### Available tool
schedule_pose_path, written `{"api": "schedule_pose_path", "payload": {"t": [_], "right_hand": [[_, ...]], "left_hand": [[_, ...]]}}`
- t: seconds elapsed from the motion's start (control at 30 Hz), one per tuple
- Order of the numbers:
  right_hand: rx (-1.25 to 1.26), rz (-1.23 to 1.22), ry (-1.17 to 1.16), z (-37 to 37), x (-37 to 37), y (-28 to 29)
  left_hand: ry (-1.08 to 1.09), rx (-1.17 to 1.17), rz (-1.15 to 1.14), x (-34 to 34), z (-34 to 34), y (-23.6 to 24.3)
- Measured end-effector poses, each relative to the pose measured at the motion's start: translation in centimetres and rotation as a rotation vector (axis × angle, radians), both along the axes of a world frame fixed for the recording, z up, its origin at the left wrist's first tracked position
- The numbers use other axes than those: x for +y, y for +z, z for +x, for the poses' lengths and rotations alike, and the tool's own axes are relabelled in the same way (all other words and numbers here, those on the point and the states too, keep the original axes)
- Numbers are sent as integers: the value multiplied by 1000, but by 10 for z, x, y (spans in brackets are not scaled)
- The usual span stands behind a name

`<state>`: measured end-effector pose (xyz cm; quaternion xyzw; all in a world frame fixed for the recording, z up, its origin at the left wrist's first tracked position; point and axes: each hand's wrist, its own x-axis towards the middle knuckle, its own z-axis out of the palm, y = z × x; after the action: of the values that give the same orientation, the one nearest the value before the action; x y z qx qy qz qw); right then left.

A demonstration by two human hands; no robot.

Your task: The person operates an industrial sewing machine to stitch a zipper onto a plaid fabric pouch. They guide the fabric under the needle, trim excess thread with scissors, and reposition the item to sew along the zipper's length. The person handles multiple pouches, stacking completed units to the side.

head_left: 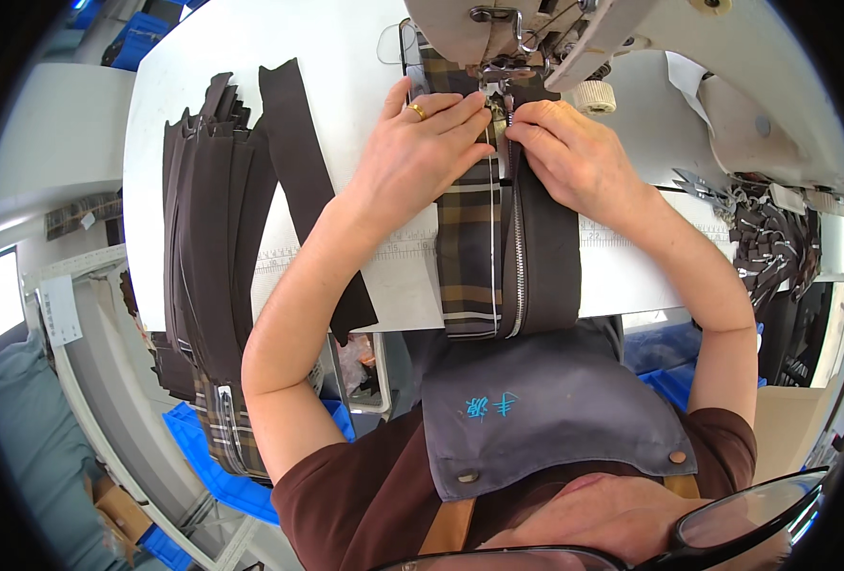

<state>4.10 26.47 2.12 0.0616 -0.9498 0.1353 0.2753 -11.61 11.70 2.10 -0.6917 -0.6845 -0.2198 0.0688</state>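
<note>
We lay our left hand flat, fingers extended, on the brown-and-black plaid fabric, just beside the metal presser foot of the white sewing machine. Our right hand pinches the dark-taped, silver-toothed zipper, which runs between plaid and plain dark brown fabric on the white table.

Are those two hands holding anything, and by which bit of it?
The right hand seems to pinch the zipper by its edge, up near the sewing machine. The left hand grips nothing; it lies flat on the plaid fabric.
</note>
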Motion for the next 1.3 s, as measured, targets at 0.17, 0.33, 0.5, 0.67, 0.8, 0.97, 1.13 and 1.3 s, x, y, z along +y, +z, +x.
{"api": "schedule_pose_path", "payload": {"t": [0.17, 0.33, 0.5, 0.67, 0.8, 0.97, 1.13, 1.3], "right_hand": [[-4, 6, -8, -1, -1, 1], [15, 8, -10, -3, -2, -1], [20, -181, -100, 2, -1, -4], [78, -36, -49, 8, 6, -5], [102, 29, -4, 7, 5, -7], [43, 146, -57, 7, -4, -2], [-12, 173, -126, 7, -14, -3], [-36, 83, -108, 8, -9, -17]], "left_hand": [[-2, 18, -5, 0, -1, 3], [2, -5, -5, -1, -1, 3], [13, 15, 18, -2, 0, -1], [-1, 168, -41, -18, 22, 3], [-5, 52, -109, -57, 62, 8], [82, 12, -101, -77, 90, 5], [80, -43, -38, -79, 96, 5], [9, -139, -12, -77, 81, 1]]}}
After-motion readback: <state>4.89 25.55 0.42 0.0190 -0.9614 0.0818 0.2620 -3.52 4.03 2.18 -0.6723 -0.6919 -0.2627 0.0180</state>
